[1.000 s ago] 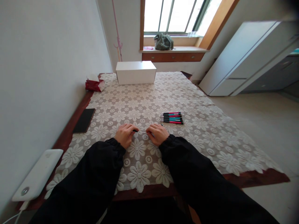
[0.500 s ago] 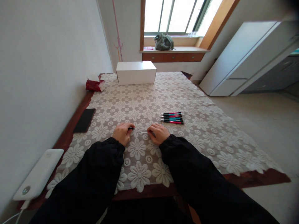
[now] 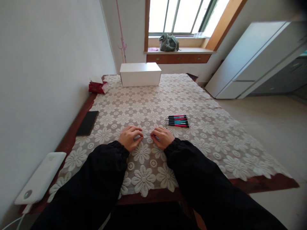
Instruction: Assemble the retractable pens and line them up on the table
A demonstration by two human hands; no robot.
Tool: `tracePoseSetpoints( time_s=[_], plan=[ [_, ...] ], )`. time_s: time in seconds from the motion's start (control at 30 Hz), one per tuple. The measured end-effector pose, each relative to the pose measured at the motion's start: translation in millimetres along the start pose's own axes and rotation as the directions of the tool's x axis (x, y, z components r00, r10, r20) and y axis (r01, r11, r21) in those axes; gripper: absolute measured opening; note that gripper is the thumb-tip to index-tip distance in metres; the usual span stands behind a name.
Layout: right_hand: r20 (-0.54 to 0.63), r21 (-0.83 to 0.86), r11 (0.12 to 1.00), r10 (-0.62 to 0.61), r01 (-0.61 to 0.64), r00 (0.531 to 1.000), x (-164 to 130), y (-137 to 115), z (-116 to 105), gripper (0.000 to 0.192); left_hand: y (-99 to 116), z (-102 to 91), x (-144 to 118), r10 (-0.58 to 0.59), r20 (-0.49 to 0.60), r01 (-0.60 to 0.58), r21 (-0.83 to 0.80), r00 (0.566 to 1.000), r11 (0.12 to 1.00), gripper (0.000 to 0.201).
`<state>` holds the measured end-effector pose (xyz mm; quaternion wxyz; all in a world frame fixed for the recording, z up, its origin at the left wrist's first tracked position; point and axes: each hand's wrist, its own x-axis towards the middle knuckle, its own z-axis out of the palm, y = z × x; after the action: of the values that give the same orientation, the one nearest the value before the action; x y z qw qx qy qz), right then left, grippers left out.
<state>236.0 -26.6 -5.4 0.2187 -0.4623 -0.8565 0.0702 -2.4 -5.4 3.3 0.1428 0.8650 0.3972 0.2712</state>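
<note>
From the head camera, your left hand (image 3: 129, 137) and right hand (image 3: 163, 137) are curled fingertip to fingertip over the lace tablecloth (image 3: 216, 140), both pinching a thin pen refill (image 3: 146, 137) that spans the short gap between them. Half a second ago your left fingers held a dark pen piece apart from that rod; now the gap has closed and the dark piece is hidden in your left fingers, so the parts look to be going together. Just beyond your right hand lies a row of pens (image 3: 177, 121). Off your left hand, near the wall, sits a phone (image 3: 87, 123); far ahead stand a white box (image 3: 140, 74) and a red tissue pack (image 3: 98, 87), under a bright window (image 3: 182, 16)
</note>
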Motion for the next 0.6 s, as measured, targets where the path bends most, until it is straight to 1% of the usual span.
tracePoseSetpoints(
  time_s=[0.17, 0.3, 0.43, 0.5, 0.6],
  plan=[
    [0.004, -0.057, 0.998, 0.034, -0.033, 0.999, 0.1, 0.8, -3.4, 0.010, -1.7, 0.9, -0.9, -0.036, -0.014, 0.036, 0.026, 0.999, 0.999, 0.007],
    [0.033, -0.114, 0.992, 0.061, -0.057, 0.998, -0.4, 3.3, -6.8, 0.006, -0.8, 0.8, -1.0, -0.066, 0.003, 0.066, 0.054, 0.998, 0.996, 0.004],
    [0.029, -0.103, 0.995, 0.019, -0.016, 0.999, -1.0, 2.4, -5.6, 0.014, 0.7, 0.1, -0.7, -0.073, 0.012, 0.072, 0.058, 0.997, 0.996, 0.004],
    [0.042, -0.096, 0.995, -0.002, 0.006, 0.999, -1.0, 1.9, -4.4, 0.012, 1.0, -0.3, -0.6, -0.073, 0.011, 0.072, 0.058, 0.997, 0.996, 0.004],
    [0.053, -0.106, 0.994, 0.017, -0.011, 0.998, -0.4, 3.0, -4.1, 0.011, 1.0, -0.6, -0.6, -0.078, 0.005, 0.078, 0.061, 0.997, 0.995, 0.003]
  ],
)
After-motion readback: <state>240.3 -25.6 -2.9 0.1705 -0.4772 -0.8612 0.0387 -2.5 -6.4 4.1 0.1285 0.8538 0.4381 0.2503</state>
